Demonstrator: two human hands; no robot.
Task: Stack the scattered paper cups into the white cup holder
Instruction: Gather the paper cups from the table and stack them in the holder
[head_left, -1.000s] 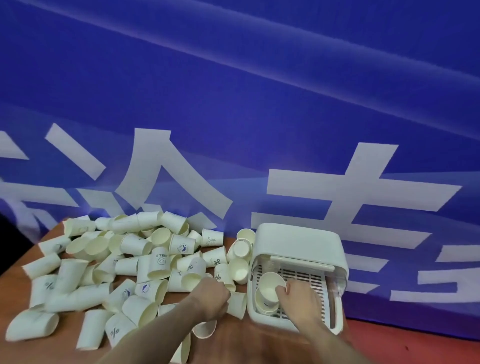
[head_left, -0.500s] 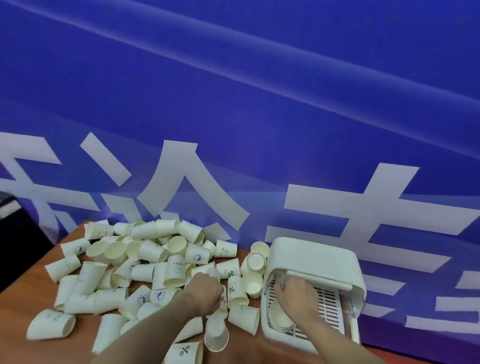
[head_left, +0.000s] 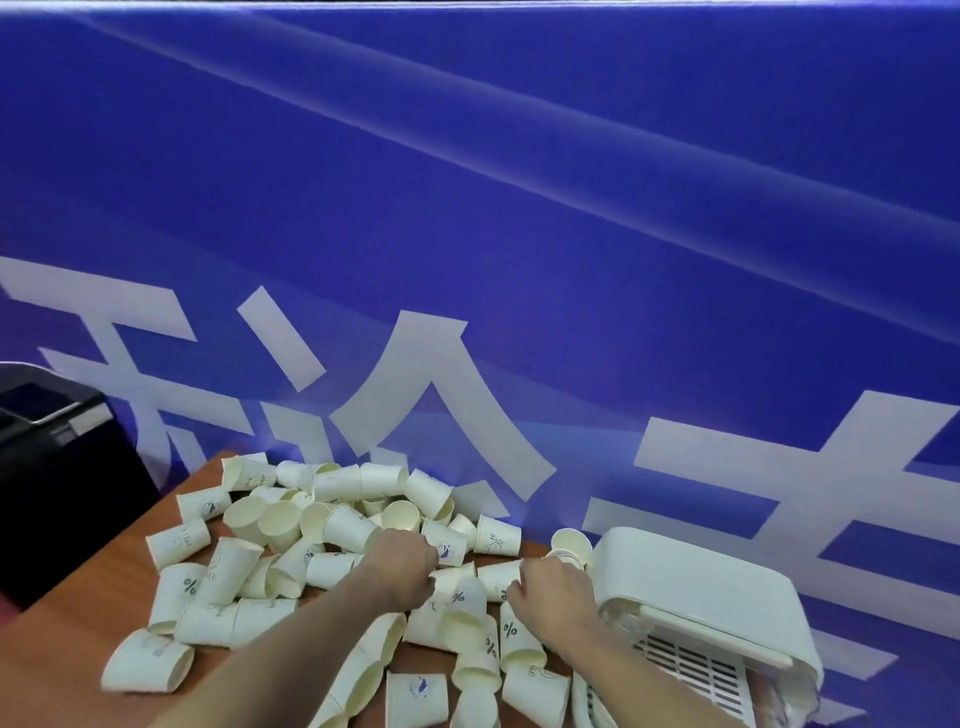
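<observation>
Head view: both hands, left hand (head_left: 402, 569) and right hand (head_left: 550, 587), reach into paper cups (head_left: 332, 525) left of the white cup holder (head_left: 696, 587), fingers curled; the grip I cannot tell.

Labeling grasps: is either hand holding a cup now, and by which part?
Cannot be told. Both the left hand and the right hand are curled down into the paper cups; the fingers are hidden, so no grip shows.

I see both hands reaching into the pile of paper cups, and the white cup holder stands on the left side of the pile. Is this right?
Not quite. In the head view the white cup holder stands on the right side of the pile of paper cups, not the left. Both the left hand and the right hand do reach into the pile.
</observation>
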